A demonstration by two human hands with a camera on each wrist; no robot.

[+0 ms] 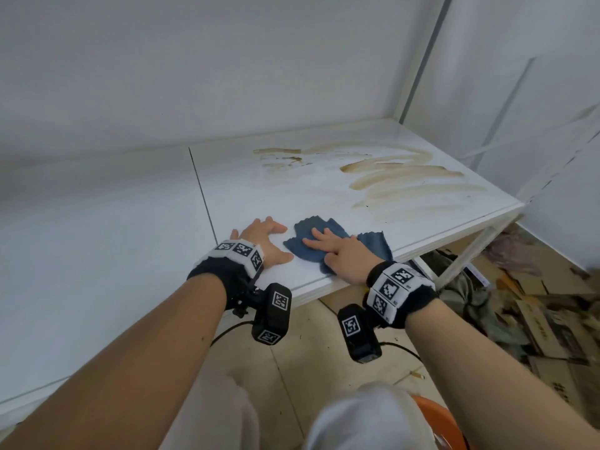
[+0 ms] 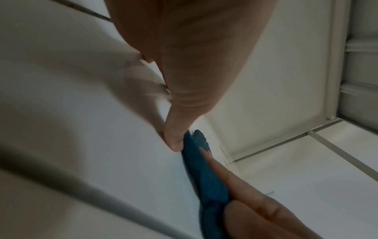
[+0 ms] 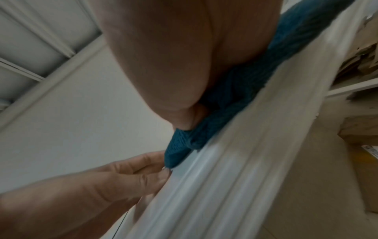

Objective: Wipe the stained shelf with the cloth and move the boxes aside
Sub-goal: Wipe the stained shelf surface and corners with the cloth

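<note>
Near the front edge of the white shelf, the blue cloth is lying flat. The right hand is pressing it down with straight fingers, ready to rub. The left hand is resting open beside it, probably for steadying. Brown stains are waiting farther back.

Flattened cardboard on the tiled floor; an orange, possibly plastic, stool nearer the viewer.
</note>
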